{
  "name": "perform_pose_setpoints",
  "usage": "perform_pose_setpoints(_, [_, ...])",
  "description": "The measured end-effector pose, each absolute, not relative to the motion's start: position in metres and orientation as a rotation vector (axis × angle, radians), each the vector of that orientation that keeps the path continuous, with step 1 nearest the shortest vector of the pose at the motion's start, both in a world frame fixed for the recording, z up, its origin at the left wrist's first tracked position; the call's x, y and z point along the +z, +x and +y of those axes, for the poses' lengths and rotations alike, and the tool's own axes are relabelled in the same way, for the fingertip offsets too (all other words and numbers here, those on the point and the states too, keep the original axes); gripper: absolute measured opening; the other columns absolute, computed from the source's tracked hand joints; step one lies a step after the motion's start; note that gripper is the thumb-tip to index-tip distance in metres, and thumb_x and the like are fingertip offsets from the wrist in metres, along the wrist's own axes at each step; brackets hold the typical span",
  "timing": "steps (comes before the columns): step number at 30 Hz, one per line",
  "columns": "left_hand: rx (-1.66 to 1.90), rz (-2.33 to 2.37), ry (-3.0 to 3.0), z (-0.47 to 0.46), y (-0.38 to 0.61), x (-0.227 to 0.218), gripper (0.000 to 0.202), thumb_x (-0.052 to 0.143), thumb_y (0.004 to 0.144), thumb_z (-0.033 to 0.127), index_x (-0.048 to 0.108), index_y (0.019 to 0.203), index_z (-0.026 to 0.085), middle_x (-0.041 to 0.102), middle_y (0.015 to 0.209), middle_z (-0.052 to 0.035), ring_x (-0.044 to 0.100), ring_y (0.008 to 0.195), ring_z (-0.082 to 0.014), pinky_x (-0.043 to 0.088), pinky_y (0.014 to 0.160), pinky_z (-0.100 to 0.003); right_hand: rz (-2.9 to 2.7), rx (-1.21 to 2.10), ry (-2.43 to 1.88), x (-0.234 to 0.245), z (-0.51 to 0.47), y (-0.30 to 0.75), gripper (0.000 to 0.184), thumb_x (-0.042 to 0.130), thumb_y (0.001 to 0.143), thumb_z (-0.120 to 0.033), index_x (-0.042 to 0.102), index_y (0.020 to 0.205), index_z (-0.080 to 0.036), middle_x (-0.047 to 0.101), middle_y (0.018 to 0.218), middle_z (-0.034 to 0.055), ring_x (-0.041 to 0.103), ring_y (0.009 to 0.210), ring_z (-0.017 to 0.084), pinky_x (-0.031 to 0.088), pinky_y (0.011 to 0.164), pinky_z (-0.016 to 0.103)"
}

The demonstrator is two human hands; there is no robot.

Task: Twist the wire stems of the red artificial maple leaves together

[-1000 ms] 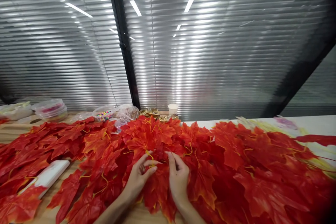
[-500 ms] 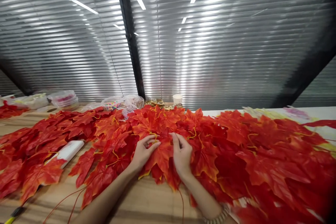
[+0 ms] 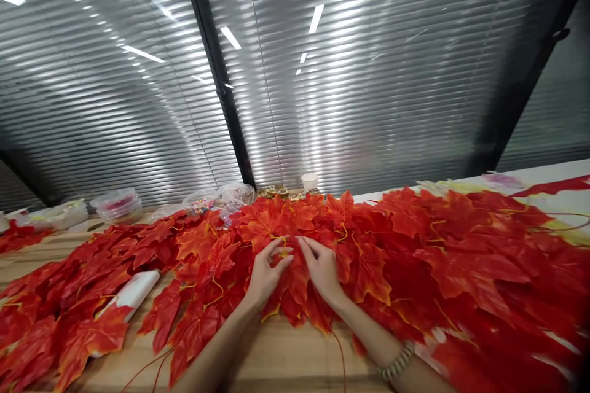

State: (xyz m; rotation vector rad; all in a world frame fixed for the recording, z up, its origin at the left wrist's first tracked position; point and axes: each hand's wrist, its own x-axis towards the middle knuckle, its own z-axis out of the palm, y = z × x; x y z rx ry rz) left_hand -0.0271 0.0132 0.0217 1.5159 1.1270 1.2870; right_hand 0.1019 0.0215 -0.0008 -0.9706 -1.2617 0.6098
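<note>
1. The left hand [image 3: 265,271] is lying on a heap of red leaves [image 3: 415,258], its thumb and forefinger closing narrowly on a yellow stem [image 3: 282,247].
2. The right hand [image 3: 323,267] is resting just beside it, fingers held close together and tips touching the heap near the stem. Whether they are gripping anything I cannot tell.
3. The stem is sticking up between the two hands, at the middle of the heap, and curling toward the left thumb.
4. A leaf [image 3: 295,282] is lying between the wrists, on top of the others, at the near edge of the heap.
5. The leaves are spreading across the table [image 3: 286,362] from far left to far right, overlapping one another, with more yellow stems showing among them.
6. A bracelet [image 3: 395,363] is sitting on the right forearm.
7. A thin red cord [image 3: 342,353] is trailing from under the leaves over the bare wood toward the person.
8. A white box [image 3: 136,288] is lying to the left, partly covered by leaves.
9. Clear tubs [image 3: 117,206] are standing at the far left edge, with a bag [image 3: 235,193] near them.
10. A small white cup [image 3: 310,181] is standing at the far edge, beyond the hands.
11. Blinds [image 3: 369,73] are hanging behind the table, reflecting ceiling lights.
</note>
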Motion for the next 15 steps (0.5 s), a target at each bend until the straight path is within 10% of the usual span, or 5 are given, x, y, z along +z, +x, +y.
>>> perform_pose_setpoints(15, [1.209, 1.08, 1.559, 0.0103, -0.0173, 0.0142, 0.037, 0.065, 0.069, 0.022, 0.061, 0.105, 0.014, 0.07, 0.089, -0.0075, 0.062, 0.084, -0.0203, 0.047, 0.082, -0.032, -1.345, 0.592, -0.977, -0.0028, 0.0195, 0.103, 0.027, 0.05, 0.083, -0.026, 0.067, 0.102, -0.02, 0.069, 0.099, 0.0075, 0.065, 0.09, 0.025, 0.052, 0.08, 0.038])
